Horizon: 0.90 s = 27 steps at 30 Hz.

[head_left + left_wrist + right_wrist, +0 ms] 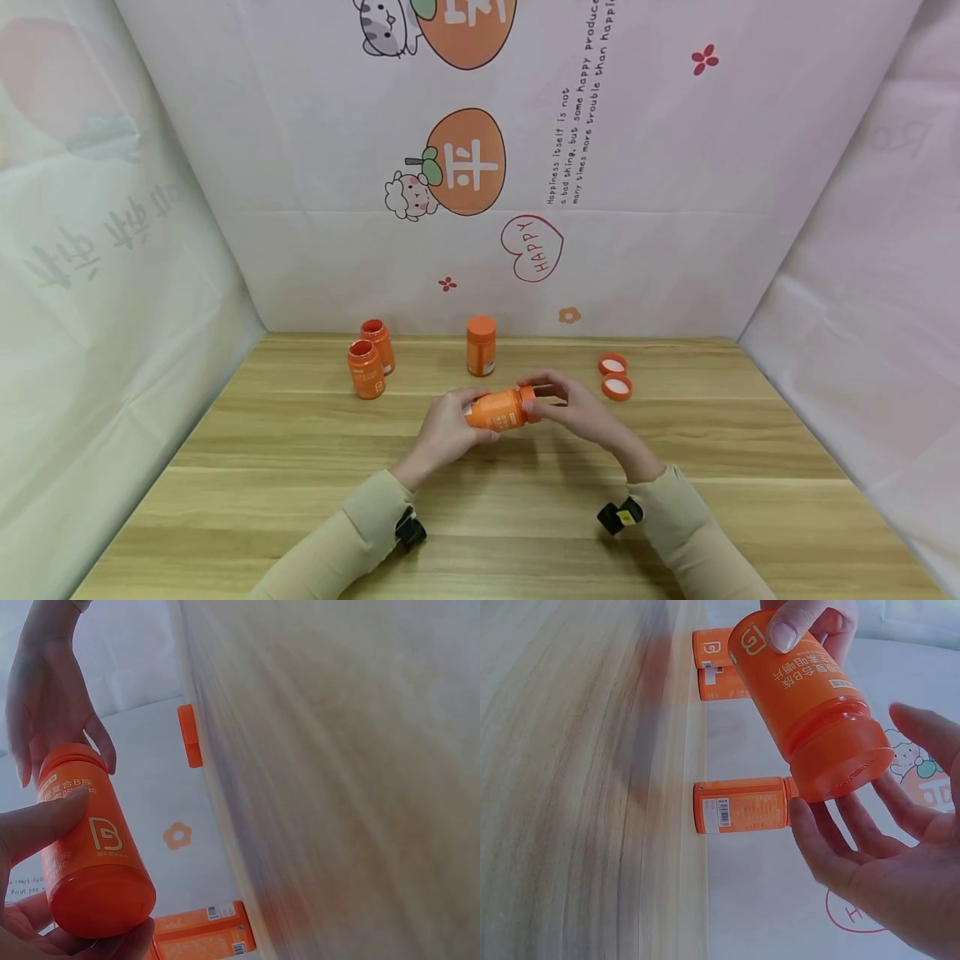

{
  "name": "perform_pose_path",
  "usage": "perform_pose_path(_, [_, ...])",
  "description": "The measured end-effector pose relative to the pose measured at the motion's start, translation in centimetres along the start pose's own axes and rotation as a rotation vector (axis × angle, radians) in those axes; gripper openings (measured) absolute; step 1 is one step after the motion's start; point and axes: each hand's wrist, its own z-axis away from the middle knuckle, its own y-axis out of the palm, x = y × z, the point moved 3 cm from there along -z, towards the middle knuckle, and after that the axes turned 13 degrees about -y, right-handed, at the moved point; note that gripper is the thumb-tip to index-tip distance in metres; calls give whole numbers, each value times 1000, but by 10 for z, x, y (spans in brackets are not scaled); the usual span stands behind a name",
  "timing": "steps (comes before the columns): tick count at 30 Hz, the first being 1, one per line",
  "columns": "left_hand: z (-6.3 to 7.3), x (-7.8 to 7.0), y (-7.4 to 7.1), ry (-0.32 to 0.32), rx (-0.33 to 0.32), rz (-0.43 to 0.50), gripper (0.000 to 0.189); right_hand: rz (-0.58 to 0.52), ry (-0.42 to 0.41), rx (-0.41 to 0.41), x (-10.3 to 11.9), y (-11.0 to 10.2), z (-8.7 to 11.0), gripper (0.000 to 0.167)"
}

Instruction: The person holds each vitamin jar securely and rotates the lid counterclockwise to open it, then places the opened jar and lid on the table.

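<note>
Above the wooden table [510, 517], the left hand [447, 427] grips the tilted orange bottle [497, 411], while the right hand [579, 412] spreads loose fingers around its cap [844, 761], thumb apart. The head view shows two loose caps' [617, 386] white insides; the left wrist view, only their edges

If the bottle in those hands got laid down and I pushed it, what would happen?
The held bottle would probably roll, since its sides are round. It may be a bit slippery: its surface looks smooth and shiny. It's likely stiff: the left hand grips it without a visible dent.
</note>
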Motion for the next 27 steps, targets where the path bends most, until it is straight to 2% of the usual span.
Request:
perform_pose_path(7, [0,0,0,12,-6,-16,62,25,131,5,-2,3,-3,46])
perform_pose_path(15, [1,-1,0,17,-18,-25,61,-6,230,9,-8,8,-2,51])
perform_pose_path(20, [0,0,0,19,-19,-27,61,-13,241,-1,-7,7,-1,50])
perform_pose_path(27, [0,1,1,13,-12,-22,62,4,213,9,-3,6,1,52])
